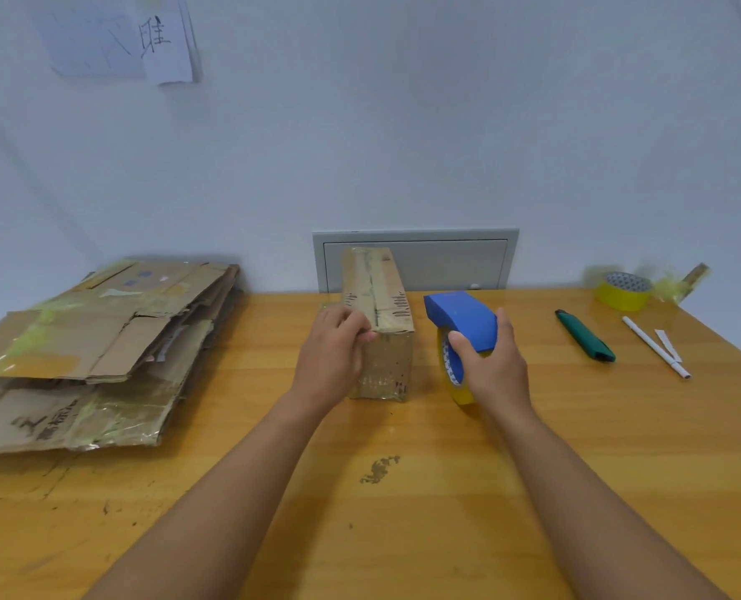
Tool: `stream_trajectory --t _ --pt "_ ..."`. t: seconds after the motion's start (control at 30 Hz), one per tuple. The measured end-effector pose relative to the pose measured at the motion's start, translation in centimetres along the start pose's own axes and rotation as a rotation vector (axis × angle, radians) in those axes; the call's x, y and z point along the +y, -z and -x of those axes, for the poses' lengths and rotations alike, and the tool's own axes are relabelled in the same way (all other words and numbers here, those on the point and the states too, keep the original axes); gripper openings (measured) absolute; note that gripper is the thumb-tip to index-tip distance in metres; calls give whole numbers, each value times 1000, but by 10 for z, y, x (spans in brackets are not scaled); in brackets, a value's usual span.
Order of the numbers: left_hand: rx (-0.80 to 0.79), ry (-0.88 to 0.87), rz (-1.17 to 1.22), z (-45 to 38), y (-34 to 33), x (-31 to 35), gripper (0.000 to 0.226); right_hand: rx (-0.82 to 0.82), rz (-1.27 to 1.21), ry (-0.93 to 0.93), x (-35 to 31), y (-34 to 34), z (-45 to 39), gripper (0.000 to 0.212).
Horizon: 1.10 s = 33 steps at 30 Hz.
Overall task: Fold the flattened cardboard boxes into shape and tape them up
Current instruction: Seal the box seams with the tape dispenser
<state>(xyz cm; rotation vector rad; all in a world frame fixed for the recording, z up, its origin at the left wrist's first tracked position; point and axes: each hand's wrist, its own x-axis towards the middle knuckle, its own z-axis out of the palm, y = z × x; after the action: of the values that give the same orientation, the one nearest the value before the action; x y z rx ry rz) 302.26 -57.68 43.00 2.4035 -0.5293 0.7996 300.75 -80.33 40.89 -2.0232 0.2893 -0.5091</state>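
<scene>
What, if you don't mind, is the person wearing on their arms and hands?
Nothing that shows: both forearms are bare right down to the bottom edge of the picture, with no sleeve in view. The left hand and the right hand have no gloves, and no watch, ring or wristband shows on either.

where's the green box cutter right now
In the head view the green box cutter lies on the wooden table, right of the right hand holding the blue tape dispenser, and left of the white pen.
</scene>
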Motion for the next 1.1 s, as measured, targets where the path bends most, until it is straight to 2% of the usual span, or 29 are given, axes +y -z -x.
stream_trajectory --t 0.13,0.23,0.37,0.43,0.53,0.7,0.8,0.93,1.1 --pt "-25 25 -12 -2 -3 5 10 16 -205 -44 -9 7 2 83" --pt "-67 -25 -69 -1 3 -4 16 59 -325 51 -28 27 -2 74" --pt "-140 37 -9 -8 12 -2 27 32 -497 155 -67 60 -9 45" --pt "-165 115 69 -13 17 7 28 3 -557 199 -81 71 -9 38" --pt "-174 231 208 -22 27 20 36 -97 -614 234 -90 78 -11 45" --pt "-166 577 630 -36 51 40 67 -238 -583 276 -95 78 -9 58" --pt "-257 762 906 -46 63 42 83 -284 -571 299 -94 76 -9 59" --pt "-443 943 1218 -48 72 36 72 -339 -601 308 -94 73 -9 50" --pt "-407 971 1422 -46 72 31 29 -414 -603 320 -89 74 -9 49"
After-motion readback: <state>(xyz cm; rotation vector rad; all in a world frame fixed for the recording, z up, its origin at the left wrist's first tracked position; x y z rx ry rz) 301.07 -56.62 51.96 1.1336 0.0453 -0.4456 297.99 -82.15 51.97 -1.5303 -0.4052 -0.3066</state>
